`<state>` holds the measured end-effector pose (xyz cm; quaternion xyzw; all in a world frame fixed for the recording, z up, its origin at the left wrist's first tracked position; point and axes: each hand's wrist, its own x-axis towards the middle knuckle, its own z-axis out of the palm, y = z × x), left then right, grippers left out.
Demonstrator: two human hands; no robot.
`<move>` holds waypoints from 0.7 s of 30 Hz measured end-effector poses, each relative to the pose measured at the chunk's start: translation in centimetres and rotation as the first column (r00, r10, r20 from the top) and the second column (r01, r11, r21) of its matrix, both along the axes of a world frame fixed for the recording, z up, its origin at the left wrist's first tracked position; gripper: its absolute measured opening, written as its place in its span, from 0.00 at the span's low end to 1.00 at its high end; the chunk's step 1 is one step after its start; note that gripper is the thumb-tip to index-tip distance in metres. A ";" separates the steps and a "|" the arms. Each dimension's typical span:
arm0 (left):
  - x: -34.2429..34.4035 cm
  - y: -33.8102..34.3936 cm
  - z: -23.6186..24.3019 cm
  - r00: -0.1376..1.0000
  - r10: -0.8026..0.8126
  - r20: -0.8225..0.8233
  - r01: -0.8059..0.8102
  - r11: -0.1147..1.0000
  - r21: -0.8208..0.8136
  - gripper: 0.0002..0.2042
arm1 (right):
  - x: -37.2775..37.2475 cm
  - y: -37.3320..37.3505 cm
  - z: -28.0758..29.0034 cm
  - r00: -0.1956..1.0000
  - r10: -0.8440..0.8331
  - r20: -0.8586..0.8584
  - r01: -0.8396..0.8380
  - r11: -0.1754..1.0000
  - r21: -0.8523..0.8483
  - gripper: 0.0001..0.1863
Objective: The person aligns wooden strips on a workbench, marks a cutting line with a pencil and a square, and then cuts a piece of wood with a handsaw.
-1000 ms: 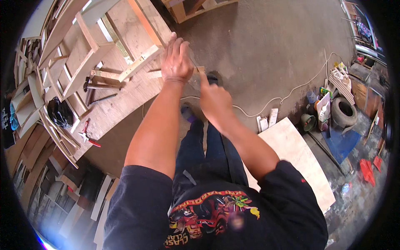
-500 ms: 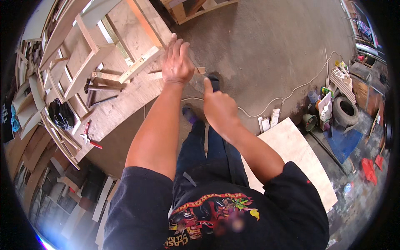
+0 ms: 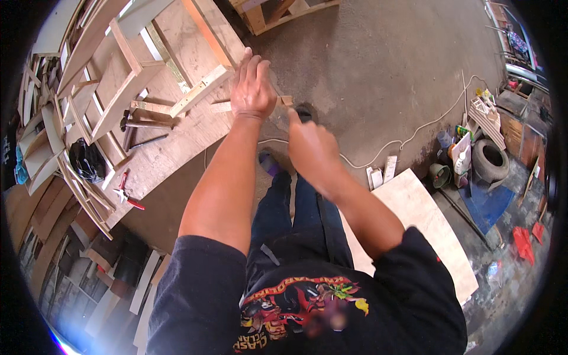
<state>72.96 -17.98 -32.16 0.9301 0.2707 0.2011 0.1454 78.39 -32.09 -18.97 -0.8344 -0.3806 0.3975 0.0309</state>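
My left hand point(image 3: 253, 92) lies with fingers stretched out over a wooden strip point(image 3: 221, 107) at the edge of the plywood workbench point(image 3: 171, 174). The strip's far end sticks out past the bench edge, to the right of that hand. Close by on the right, my right hand point(image 3: 313, 151) is closed, one digit pointing forward toward the strip's end. What it grips is hidden under the hand. Left of my left hand, a wooden frame point(image 3: 198, 92) rests on the bench, with hammers point(image 3: 145, 125), a dark thin rod point(image 3: 149, 141) and red-handled pliers point(image 3: 125, 192) near it.
Wood offcuts point(image 3: 109, 275) are piled at lower left. A pale board point(image 3: 414, 219) lies right of my legs, near a white cable point(image 3: 378, 161) on the floor. A tire point(image 3: 490, 161), a bucket point(image 3: 439, 174) and a blue sheet point(image 3: 488, 207) are at the right.
My right hand has shifted slightly forward, toward the strip's end. My left hand stays in place on the strip.
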 end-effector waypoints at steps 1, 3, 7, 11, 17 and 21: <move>0.0 -0.1 0.2 1.000 0.001 -0.018 -0.001 1.000 0.008 0.11 | -0.4 -0.3 0.1 0.999 -0.046 0.021 0.045 0.999 0.017 0.22; 0.6 0.2 0.0 1.000 -0.005 0.010 0.005 1.000 0.012 0.11 | -0.5 -0.1 -0.7 0.995 -0.094 0.038 0.093 0.995 0.027 0.27; 0.4 0.6 0.1 1.000 -0.002 0.013 0.002 1.000 -0.004 0.11 | -0.2 0.4 -0.8 0.999 -0.015 0.040 0.014 1.000 0.028 0.26; 0.3 -0.3 0.3 1.000 0.020 -0.003 -0.020 1.000 0.006 0.11 | -0.4 0.3 -1.0 0.997 -0.061 0.056 0.059 0.998 0.028 0.24; 0.0 0.7 -0.3 0.999 0.003 -0.038 -0.004 0.999 -0.034 0.15 | -0.6 -0.1 0.5 0.999 -0.028 0.027 0.028 0.999 -0.032 0.25; 0.2 0.1 0.1 0.999 -0.015 -0.045 0.013 0.998 -0.058 0.15 | 0.2 0.9 -1.9 0.997 -0.011 0.075 0.006 0.997 0.071 0.26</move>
